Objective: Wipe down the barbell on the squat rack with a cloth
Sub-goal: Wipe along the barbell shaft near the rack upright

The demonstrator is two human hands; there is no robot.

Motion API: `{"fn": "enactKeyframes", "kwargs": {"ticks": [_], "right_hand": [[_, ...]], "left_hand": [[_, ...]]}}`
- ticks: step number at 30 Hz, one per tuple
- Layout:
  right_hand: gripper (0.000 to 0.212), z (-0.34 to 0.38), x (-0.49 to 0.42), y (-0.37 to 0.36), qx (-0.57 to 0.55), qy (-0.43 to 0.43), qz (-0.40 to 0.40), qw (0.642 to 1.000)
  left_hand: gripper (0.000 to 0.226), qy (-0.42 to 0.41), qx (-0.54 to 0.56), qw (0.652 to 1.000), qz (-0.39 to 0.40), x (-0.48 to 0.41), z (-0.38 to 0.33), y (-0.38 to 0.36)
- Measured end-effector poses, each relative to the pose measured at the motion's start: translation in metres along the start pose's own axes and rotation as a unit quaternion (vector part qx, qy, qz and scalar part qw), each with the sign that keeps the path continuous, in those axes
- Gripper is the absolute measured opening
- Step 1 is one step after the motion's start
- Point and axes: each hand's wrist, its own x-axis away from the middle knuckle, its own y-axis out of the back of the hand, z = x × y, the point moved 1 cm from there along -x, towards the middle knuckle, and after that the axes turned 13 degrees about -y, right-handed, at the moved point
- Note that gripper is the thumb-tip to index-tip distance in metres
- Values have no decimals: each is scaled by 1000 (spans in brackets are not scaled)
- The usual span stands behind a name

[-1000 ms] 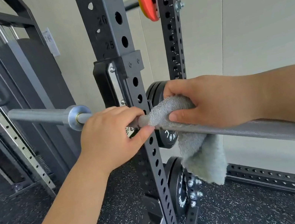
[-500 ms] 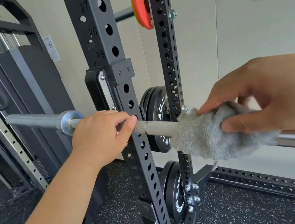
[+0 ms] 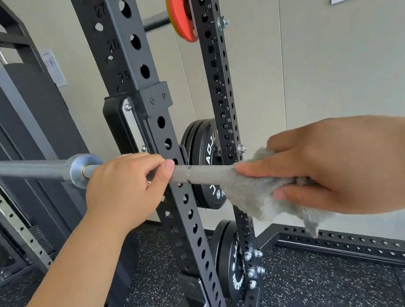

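Fingers, right: clamped on the cloth; the forefinger lies straight along the top, the thumb presses from below, and the cloth is pinched round the shaft between them.
Fingers, left: curled over the bare barbell, with the thumb tip pressed on the knurl.
Right hand: right of the upright, past the rear post.
Left hand: just left of the upright, hard by the collar.
Barbell: crosses the upright below the hook. Its sleeve sticks out far to the left, and the shaft goes right under the cloth, where the hand hides it.
Long axis: left to right, dropping slightly rightward in this view. Any stroke has to run along this line, not across it.
Bare stretch: the knurl between the two hands, lying across the upright, leftward from the right fingers.
Cloth: bunched on the shaft right of the upright, with a loose tail hanging below the hand.
Nearer hand: the right one does the wiping, since it already has the cloth on the shaft. The left looks to be steadying the barbell.
Room to travel: probably short toward the upright, where the left thumb blocks the way. How much shaft lies to the right cannot be told.
Risk: the hanging tail might catch on the hook if the stroke runs right up to the upright.
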Motion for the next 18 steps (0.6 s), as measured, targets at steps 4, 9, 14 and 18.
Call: {"fn": "enactKeyframes", "kwargs": {"ticks": [4,9,14,18], "right_hand": [[57,-11,18,2,69,-21,-57,996],[43,-8,25,1,87,-40,-86,992],[46,11,24,-4,121,-135,-126,975],[36,19,43,-22,81,-199,-194,957]], "left_hand": [[69,-1,-8,1000,-6,1,2,-2],[58,1,-2,1000,-19,2,1,-3],[57,6,13,1000,-25,2,-1,-2],[58,14,10,999,-31,3,-4,0]]}}
